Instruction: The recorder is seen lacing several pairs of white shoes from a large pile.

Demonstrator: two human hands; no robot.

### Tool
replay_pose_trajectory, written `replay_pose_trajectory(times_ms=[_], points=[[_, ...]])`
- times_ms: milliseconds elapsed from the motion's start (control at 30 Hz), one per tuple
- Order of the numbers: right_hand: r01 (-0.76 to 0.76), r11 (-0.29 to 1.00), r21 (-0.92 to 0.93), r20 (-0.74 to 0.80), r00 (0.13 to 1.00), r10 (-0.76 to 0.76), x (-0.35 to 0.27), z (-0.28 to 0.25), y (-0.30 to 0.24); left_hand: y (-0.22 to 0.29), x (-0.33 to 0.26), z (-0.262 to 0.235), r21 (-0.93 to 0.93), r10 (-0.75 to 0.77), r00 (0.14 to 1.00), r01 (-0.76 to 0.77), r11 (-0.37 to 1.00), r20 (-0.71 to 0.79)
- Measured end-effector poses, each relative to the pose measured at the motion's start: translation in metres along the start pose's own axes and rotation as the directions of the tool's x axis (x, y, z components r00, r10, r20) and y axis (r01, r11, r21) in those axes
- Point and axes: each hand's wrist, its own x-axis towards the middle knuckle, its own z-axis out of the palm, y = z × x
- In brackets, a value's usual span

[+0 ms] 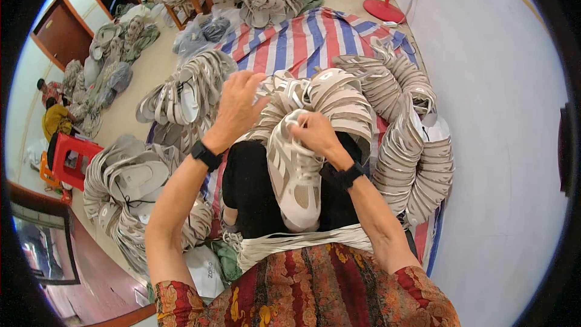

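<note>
Striped sheet (321, 30) bore ringed uppers (345, 100); pale strands (257, 255) crossed our lap | sneaker (296, 191) between our knees; laces (307, 166) looked mostly threaded, we couldn't judge the top | left hand (238, 106) spread, empty; right hand (316, 133) pinched sneaker near its collar

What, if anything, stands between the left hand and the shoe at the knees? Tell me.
Nothing visible. The left hand is open, left of the shoe; the right hand touches its far end.
</note>
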Motion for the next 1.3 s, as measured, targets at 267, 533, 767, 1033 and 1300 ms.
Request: replay_pose_trajectory(times_ms=[267,533,767,1033,1300], points=[[0.261,0.919,-0.294,-0.065,0.954,-0.292,-0.039,0.042,0.007,0.071,0.060,0.120,-0.279,0.441,0.809,-0.353,0.893,0.388],[0.317,0.935,-0.161,-0.182,0.921,-0.344,-0.039,0.034,0.007,0.061,0.062,0.160,-0.171,0.504,0.715,-0.487,0.856,0.485],[0.156,0.983,0.094,-0.119,0.982,-0.144,-0.049,-0.003,0.018,0.010,0.064,0.137,-0.374,0.382,0.856,-0.246,0.894,0.348],[-0.109,0.960,0.259,-0.037,0.992,0.122,-0.055,-0.008,0.036,-0.010,0.043,0.123,-0.357,0.360,0.884,-0.247,0.901,0.297],[-0.227,0.693,0.684,0.083,0.968,0.236,0.030,-0.043,0.077,-0.043,0.036,0.129,-0.267,0.143,0.976,-0.097,0.959,0.161]])
